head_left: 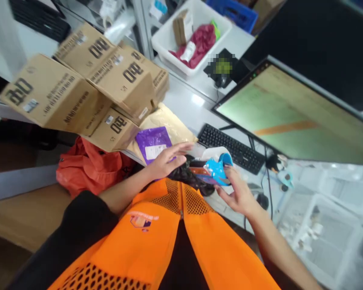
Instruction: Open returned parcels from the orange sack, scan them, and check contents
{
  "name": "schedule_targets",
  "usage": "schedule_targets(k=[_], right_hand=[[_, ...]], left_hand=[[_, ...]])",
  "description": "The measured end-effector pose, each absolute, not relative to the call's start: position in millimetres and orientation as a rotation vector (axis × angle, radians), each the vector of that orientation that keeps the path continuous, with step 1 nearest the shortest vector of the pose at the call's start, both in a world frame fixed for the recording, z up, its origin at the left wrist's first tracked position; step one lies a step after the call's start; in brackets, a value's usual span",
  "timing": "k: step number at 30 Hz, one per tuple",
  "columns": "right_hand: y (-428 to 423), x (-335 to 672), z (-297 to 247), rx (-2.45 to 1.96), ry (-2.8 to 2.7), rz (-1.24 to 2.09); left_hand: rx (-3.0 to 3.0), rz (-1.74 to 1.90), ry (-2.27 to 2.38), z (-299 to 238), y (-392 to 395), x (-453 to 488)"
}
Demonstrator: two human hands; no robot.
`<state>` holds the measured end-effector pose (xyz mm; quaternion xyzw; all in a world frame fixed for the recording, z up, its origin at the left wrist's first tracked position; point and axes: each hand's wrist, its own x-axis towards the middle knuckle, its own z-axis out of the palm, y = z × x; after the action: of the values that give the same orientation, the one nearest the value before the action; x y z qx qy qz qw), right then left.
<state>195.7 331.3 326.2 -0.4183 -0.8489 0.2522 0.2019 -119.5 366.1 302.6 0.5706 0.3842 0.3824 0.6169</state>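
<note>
Bare forearms angle in from both sides: the left forearm [125, 188] ends in a left hand [166, 161] with fingers [181, 146] extended, thumb apart; the right forearm [272, 233] leads to a right hand [238, 192], fingers bent, thumb separated below.

Tabletop [181, 98] bright, glare spot [198, 100] at 1 o'clock, pixelated patch [222, 66] just beyond. Monitor [290, 117] glows near 3. Deep shadow at 8. Trays [335, 229] at 4 blurred. Wide-angle stretch at edges.
</note>
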Motion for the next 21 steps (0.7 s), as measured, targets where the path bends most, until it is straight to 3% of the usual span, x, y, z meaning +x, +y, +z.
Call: schedule_targets(k=[3, 8, 21], right_hand=[[264, 201, 346, -1.243, -2.333, 0.83], [186, 201, 350, -1.401, -2.173, 1.019], [143, 199, 343, -1.77, -1.957, 0.864]], left_hand=[[1.252, 0.557, 0.669, 329, 350, -94], [1.176, 0.327, 0.756, 323, 297, -68], [1.105, 0.653, 1.204, 317, 259, -43]])
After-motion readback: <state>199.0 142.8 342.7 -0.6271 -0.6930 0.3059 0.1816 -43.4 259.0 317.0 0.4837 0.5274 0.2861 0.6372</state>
